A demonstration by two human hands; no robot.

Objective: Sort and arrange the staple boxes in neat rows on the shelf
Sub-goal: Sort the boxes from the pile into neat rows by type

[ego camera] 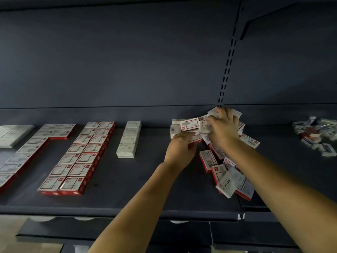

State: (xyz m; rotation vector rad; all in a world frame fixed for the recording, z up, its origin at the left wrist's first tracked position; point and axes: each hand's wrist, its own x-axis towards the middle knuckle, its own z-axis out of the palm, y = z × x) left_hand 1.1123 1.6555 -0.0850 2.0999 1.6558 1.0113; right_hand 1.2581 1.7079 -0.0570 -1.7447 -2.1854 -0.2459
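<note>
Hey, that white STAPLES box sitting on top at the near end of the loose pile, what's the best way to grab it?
Pinch the white STAPLES box across its two long side edges, coming from above. It lies tilted on top of the red-edged boxes, with nothing covering it, so it should probably lift free.

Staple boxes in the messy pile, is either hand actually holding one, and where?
The left hand grips a red-and-white box at its near edge. The right hand lies over the pile; whether it holds one cannot be told.
</note>
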